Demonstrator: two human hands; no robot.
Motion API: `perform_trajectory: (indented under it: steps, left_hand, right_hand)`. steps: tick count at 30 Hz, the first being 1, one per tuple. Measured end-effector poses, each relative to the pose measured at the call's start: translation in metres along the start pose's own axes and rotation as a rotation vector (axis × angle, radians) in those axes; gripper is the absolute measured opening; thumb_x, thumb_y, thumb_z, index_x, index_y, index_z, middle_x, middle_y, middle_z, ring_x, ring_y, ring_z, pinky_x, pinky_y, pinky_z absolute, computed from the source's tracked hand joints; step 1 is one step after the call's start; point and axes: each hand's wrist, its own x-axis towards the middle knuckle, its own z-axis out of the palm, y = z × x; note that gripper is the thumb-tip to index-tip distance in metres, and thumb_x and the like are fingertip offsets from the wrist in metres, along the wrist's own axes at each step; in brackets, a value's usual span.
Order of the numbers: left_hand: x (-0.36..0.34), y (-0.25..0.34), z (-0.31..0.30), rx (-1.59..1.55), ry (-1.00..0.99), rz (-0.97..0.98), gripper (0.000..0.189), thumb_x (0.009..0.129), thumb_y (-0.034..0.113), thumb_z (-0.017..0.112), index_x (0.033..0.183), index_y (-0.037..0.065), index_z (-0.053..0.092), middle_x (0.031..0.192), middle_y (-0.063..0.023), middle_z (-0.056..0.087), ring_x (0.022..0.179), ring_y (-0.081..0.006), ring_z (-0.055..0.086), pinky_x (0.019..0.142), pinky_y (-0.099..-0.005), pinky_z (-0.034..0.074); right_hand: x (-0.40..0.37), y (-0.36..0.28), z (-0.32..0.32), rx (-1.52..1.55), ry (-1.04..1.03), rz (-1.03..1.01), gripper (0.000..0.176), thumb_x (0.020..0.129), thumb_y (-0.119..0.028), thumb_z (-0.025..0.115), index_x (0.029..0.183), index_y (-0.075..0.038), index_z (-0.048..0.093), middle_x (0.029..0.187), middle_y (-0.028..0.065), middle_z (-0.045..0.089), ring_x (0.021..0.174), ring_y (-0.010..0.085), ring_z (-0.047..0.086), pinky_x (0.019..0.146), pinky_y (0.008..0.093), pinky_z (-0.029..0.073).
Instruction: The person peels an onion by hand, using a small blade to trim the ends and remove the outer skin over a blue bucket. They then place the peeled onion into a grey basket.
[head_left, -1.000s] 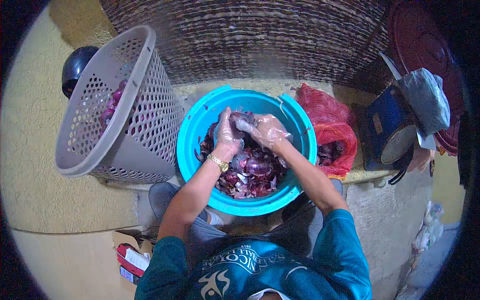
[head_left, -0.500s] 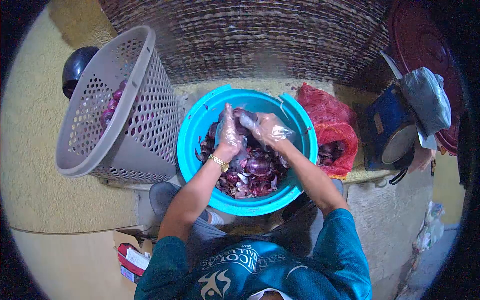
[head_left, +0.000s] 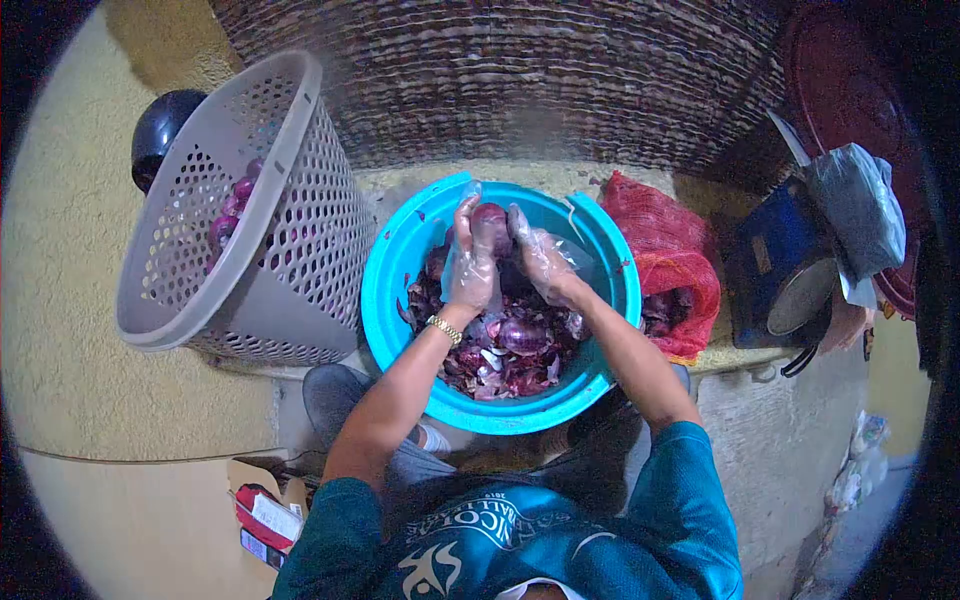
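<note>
Over the turquoise tub (head_left: pixel 378 330), a red onion (head_left: pixel 490 225) is held up between both hands. My left hand (head_left: pixel 472 268), in a clear plastic glove, has its fingers round the onion's near and left side. From the other side my right hand (head_left: pixel 545 262), gloved the same way, presses its fingers against the onion. Below them, red onions (head_left: pixel 520 337) lie among loose papery skins (head_left: pixel 490 378) in the tub. The palms hide part of the held onion.
Left of the tub, a tilted grey perforated basket (head_left: pixel 300 240) holds several red onions (head_left: pixel 232 212). A red mesh sack (head_left: pixel 655 225) with onions or skins at its mouth lies to the right, beside a blue weighing scale (head_left: pixel 775 260). A woven wall (head_left: pixel 520 90) rises behind.
The onion has turned and come up slightly, so more of its round side shows. My right fingers have shifted from its top to its right side. The view has moved a little.
</note>
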Motion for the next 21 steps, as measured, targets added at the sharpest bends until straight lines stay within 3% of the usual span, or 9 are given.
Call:
perform_trajectory:
  steps: [1,3,5,7,8,11,14,18,21]
  left_hand:
    - [0.001,0.008,0.004,-0.027,0.030,-0.095,0.061,0.098,0.052,0.046,0.136,0.005,0.037,0.129,-0.0136,0.049,0.119,-0.0247,0.047,0.103,-0.0371,0.036]
    - [0.001,0.009,0.005,-0.055,0.060,-0.190,0.061,0.099,0.051,0.045,0.137,0.005,0.037,0.124,-0.0106,0.052,0.114,-0.0206,0.050,0.100,-0.0349,0.038]
    - [0.000,-0.003,0.000,-0.104,-0.032,-0.153,0.066,0.098,0.054,0.043,0.140,0.005,0.033,0.134,-0.0153,0.046,0.124,-0.0246,0.044,0.107,-0.0375,0.032]
    - [-0.002,0.003,0.001,-0.044,-0.042,-0.102,0.071,0.096,0.056,0.046,0.142,0.005,0.029,0.140,-0.0181,0.039,0.128,-0.0292,0.041,0.109,-0.0395,0.029]
    - [-0.004,0.005,0.001,0.018,-0.052,-0.054,0.076,0.094,0.058,0.048,0.144,0.005,0.025,0.146,-0.0209,0.033,0.133,-0.0338,0.037,0.112,-0.0415,0.026]
    - [-0.001,-0.010,0.004,0.176,-0.016,0.193,0.082,0.091,0.057,0.052,0.144,0.004,0.021,0.146,-0.0236,0.032,0.134,-0.0373,0.036,0.112,-0.0438,0.027]
    - [-0.001,0.003,-0.004,0.311,-0.033,0.250,0.082,0.088,0.049,0.063,0.143,0.003,0.023,0.146,-0.0237,0.033,0.134,-0.0385,0.035,0.111,-0.0460,0.029]
    - [0.003,0.009,-0.010,0.527,-0.046,0.444,0.083,0.084,0.040,0.071,0.141,0.003,0.025,0.146,-0.0226,0.033,0.132,-0.0376,0.038,0.110,-0.0446,0.031]
    - [0.000,0.013,-0.002,0.190,-0.013,0.233,0.076,0.088,0.047,0.064,0.140,0.003,0.031,0.144,-0.0204,0.038,0.130,-0.0350,0.041,0.109,-0.0419,0.032]
  right_hand:
    - [0.002,0.003,-0.001,-0.087,0.078,-0.104,0.081,0.090,-0.076,0.030,0.068,-0.003,0.056,0.061,0.0020,0.043,0.060,0.0176,0.035,0.055,0.0380,0.029]
    - [0.003,0.006,-0.002,-0.154,0.134,-0.170,0.083,0.089,-0.076,0.030,0.070,0.000,0.057,0.064,0.0042,0.047,0.064,0.0192,0.038,0.060,0.0399,0.033]
    - [0.002,0.005,-0.003,-0.220,0.192,-0.236,0.086,0.089,-0.077,0.030,0.073,0.002,0.059,0.066,0.0063,0.052,0.067,0.0208,0.042,0.064,0.0417,0.036]
    - [0.001,-0.002,-0.004,-0.211,0.105,-0.038,0.087,0.093,-0.072,0.026,0.090,0.008,0.060,0.080,0.0276,0.059,0.080,0.0300,0.055,0.079,0.0485,0.040]
    - [0.004,0.003,-0.003,-0.210,0.103,-0.038,0.087,0.093,-0.072,0.026,0.090,0.008,0.060,0.080,0.0276,0.059,0.080,0.0300,0.055,0.079,0.0485,0.040]
    - [0.010,0.012,-0.001,0.038,-0.010,-0.011,0.088,0.091,-0.074,0.027,0.100,0.005,0.063,0.090,0.0237,0.066,0.087,0.0288,0.057,0.085,0.0459,0.040]
    - [-0.001,0.001,0.005,0.249,-0.011,-0.107,0.086,0.090,-0.075,0.029,0.112,0.002,0.063,0.095,0.0139,0.067,0.089,0.0259,0.056,0.086,0.0420,0.041]
    - [-0.009,-0.007,0.000,0.385,-0.100,0.050,0.084,0.091,-0.074,0.032,0.118,0.000,0.061,0.095,0.0092,0.062,0.086,0.0208,0.053,0.079,0.0364,0.041]
    - [-0.012,-0.016,-0.006,0.300,-0.116,0.088,0.083,0.091,-0.074,0.032,0.112,0.000,0.062,0.087,0.0071,0.060,0.079,0.0174,0.048,0.073,0.0348,0.039]
